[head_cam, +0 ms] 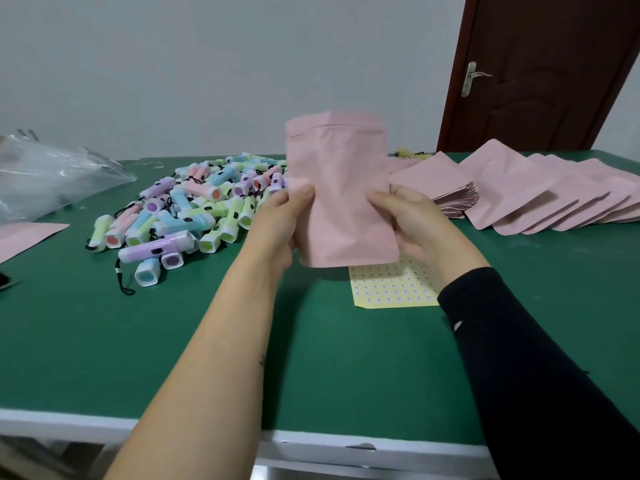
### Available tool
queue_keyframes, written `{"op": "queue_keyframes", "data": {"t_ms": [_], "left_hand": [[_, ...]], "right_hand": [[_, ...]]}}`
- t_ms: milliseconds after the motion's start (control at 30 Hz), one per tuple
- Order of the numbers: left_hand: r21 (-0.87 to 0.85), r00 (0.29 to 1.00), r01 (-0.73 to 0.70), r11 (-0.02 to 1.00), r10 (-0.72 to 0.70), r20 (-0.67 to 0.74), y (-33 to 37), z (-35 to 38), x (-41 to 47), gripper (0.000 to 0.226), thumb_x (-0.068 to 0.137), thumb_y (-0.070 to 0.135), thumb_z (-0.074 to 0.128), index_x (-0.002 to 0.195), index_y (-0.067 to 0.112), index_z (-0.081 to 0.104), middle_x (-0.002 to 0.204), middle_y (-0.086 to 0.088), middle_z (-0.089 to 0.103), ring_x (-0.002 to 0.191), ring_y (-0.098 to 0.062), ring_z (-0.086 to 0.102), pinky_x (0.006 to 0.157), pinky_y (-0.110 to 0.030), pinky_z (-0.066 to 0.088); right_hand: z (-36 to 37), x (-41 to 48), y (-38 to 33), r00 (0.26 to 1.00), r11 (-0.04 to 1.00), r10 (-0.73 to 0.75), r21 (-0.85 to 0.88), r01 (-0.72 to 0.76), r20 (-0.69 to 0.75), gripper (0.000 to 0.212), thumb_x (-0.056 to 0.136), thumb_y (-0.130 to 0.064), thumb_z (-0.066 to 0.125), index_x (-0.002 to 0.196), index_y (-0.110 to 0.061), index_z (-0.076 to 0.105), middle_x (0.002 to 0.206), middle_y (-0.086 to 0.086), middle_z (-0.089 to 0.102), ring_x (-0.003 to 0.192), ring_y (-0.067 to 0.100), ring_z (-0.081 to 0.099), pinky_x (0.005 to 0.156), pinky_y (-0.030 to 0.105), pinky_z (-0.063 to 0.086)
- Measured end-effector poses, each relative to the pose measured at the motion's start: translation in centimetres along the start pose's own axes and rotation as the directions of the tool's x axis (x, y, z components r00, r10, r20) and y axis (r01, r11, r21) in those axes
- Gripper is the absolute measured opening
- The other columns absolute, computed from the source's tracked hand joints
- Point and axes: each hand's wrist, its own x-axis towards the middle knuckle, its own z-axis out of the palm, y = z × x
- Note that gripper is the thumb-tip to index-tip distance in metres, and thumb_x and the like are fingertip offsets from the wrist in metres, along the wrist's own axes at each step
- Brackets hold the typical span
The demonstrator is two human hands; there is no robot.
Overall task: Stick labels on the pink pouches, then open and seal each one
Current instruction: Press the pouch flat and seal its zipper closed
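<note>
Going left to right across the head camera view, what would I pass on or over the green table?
From the left: plastic bag → flashlights → left hand → held pouch → right hand → spread pouches. The label sheet overlaps the pouch and right hand, so it is left out.

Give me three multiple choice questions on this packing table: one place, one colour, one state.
1. Where does the yellow label sheet lie? A in the left hand; B on the table, under the held pouch; C on a chair.
2. What colour is the table top? A green; B red; C white.
3. How is the held pouch? A flat on the table; B upright, gripped by left hand and right hand; C torn in half.
Answers: B, it shows under the pouch's lower edge; A, the surface is green; B, both thumbs press its front.
</note>
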Motion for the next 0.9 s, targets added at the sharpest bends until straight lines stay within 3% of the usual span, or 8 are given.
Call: {"op": "queue_keyframes", "data": {"t_ms": [67,167,333,433,533,700,833,900], "left_hand": [[-0.055,0.998,0.008,0.998,-0.011,-0.065,-0.1,-0.3,0.3,0.010,0.094,0.025,0.065,0.099,0.016,0.069,0.098,0.001,0.076,0.092,-0.017,0.071,0.078,-0.032,0.058],[-0.054,0.996,0.017,0.998,-0.021,-0.090,-0.2,-0.5,0.5,0.010,0.093,0.024,0.066,0.097,0.016,0.068,0.095,0.001,0.077,0.087,-0.017,0.072,0.068,-0.029,0.057],[-0.082,1.000,0.019,0.996,-0.019,-0.006,0.3,-0.5,0.1,0.027,0.087,0.025,0.074,0.110,0.012,0.068,0.103,-0.003,0.076,0.095,-0.022,0.073,0.083,-0.037,0.059],[-0.119,1.000,-0.007,0.993,0.008,0.007,0.3,-0.6,0.0,0.026,0.090,0.019,0.070,0.115,0.011,0.067,0.108,-0.004,0.075,0.098,-0.022,0.072,0.085,-0.037,0.059],[-0.067,0.999,0.020,0.998,-0.018,0.028,0.3,-0.5,0.1,0.030,0.090,0.020,0.070,0.117,0.010,0.066,0.109,-0.005,0.075,0.101,-0.024,0.071,0.090,-0.040,0.057],[0.001,0.997,0.040,0.999,-0.040,0.061,0.4,-0.6,0.1,0.030,0.084,0.026,0.076,0.109,0.011,0.069,0.101,-0.007,0.076,0.093,-0.025,0.073,0.081,-0.038,0.058],[0.046,0.996,0.020,0.999,-0.024,0.089,0.2,-0.4,-0.1,0.036,0.083,0.019,0.076,0.116,0.010,0.066,0.102,-0.007,0.076,0.091,-0.025,0.073,0.076,-0.035,0.059],[0.069,0.997,0.004,0.998,-0.010,0.080,0.2,-0.3,-0.1,0.034,0.083,0.017,0.076,0.115,0.011,0.067,0.101,-0.006,0.076,0.089,-0.024,0.074,0.075,-0.034,0.058]], "right_hand": [[-0.3,-0.3,0.6,0.986,0.984,0.135,-0.134,-0.121,0.100,0.010,0.088,-0.015,0.069,0.097,-0.011,0.068,0.081,-0.006,0.076,0.081,0.011,0.073,0.062,0.023,0.057],[-0.3,-0.3,1.5,0.958,0.963,0.233,-0.179,-0.203,0.167,0.015,0.084,-0.015,0.073,0.098,-0.009,0.071,0.093,0.003,0.077,0.086,0.015,0.073,0.067,0.026,0.058],[-0.1,-0.1,1.0,0.976,0.970,0.123,-0.230,-0.079,0.182,0.013,0.081,-0.014,0.075,0.094,-0.018,0.072,0.090,-0.001,0.076,0.079,0.013,0.072,0.068,0.027,0.059],[0.3,-0.3,1.0,0.965,0.980,0.125,-0.179,-0.084,0.229,0.018,0.081,-0.018,0.076,0.097,-0.021,0.071,0.100,0.001,0.076,0.091,0.017,0.072,0.080,0.035,0.059],[0.7,-0.5,1.0,0.978,0.985,0.108,-0.155,-0.080,0.180,0.024,0.079,-0.020,0.077,0.102,-0.015,0.071,0.103,0.006,0.075,0.097,0.024,0.071,0.088,0.041,0.056],[0.6,-0.5,0.6,0.987,0.982,0.086,-0.178,-0.062,0.133,0.025,0.079,-0.020,0.078,0.101,-0.011,0.071,0.099,0.005,0.076,0.093,0.022,0.072,0.080,0.035,0.057],[0.8,-0.5,0.3,0.993,0.990,0.071,-0.127,-0.059,0.096,0.038,0.079,-0.031,0.079,0.108,-0.010,0.068,0.096,0.002,0.076,0.089,0.018,0.073,0.073,0.031,0.059],[0.7,-0.5,0.4,0.995,0.989,0.063,-0.139,-0.051,0.083,0.031,0.079,-0.030,0.079,0.102,-0.012,0.070,0.092,0.000,0.077,0.084,0.016,0.074,0.067,0.027,0.058]]}}
